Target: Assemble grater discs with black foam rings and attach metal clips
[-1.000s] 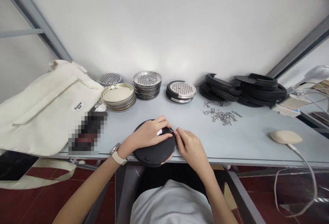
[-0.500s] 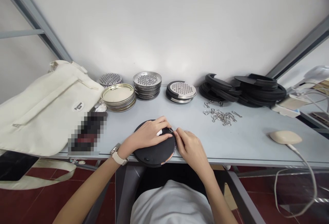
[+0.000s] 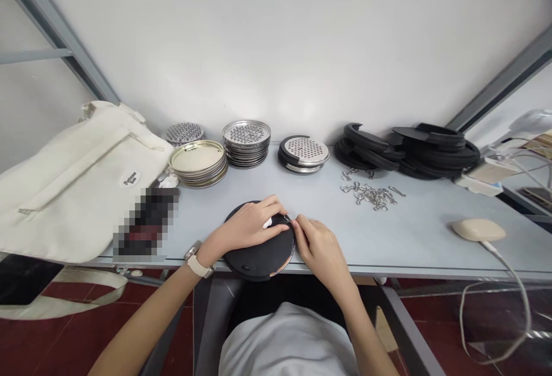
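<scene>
A round black disc [image 3: 259, 252] with a shiny metal rim along its right side lies at the table's front edge, slightly overhanging it. My left hand [image 3: 254, 223] is laid across the disc, gripping it, with thumb and forefinger reaching its right edge. A bit of white material [image 3: 268, 223] shows between those fingers. At that edge a small metal clip [image 3: 288, 218] pokes out between both hands. My right hand [image 3: 318, 244] is closed, pinching the clip at the rim; the fingertips partly hide it.
Behind stand gold-rimmed discs [image 3: 198, 160], stacked grater discs [image 3: 246, 140], a black-edged grater [image 3: 304, 152] and black rings [image 3: 435, 152]. Loose metal clips [image 3: 373, 195] lie right of centre. A cream bag [image 3: 86, 186] sits left, a corded pale device [image 3: 478, 230] right.
</scene>
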Motion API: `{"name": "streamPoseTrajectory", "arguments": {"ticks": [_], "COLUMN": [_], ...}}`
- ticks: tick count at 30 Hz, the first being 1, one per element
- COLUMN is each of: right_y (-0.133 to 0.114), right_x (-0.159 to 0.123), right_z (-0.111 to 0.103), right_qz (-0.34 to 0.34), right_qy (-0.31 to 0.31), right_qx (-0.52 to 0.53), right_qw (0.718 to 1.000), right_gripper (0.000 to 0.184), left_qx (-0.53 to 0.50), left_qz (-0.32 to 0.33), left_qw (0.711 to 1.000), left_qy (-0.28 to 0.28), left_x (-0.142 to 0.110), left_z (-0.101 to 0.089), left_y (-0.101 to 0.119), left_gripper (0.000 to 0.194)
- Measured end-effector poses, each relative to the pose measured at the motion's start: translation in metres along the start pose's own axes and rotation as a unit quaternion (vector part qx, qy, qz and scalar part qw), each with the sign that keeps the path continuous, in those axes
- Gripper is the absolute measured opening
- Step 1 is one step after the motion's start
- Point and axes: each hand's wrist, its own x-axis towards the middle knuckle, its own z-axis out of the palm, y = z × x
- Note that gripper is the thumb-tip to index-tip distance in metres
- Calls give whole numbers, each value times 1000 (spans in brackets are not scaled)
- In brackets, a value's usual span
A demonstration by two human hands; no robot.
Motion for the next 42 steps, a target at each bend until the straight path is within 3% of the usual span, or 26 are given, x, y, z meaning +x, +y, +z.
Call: {"name": "streamPoseTrajectory", "arguments": {"ticks": [42], "right_y": [-1], "right_x": [1], "right_z": [-1], "right_qz": [-5], "right_qy": [13], "right_qx": [-9], "right_qw": [1000], "right_gripper": [27], "left_qx": [-8], "left_qz": [5], "left_qw": [1000], "left_qy": [5], "left_x": [0], "left_z": [0], "left_y": [0], "left_gripper": [22]}}
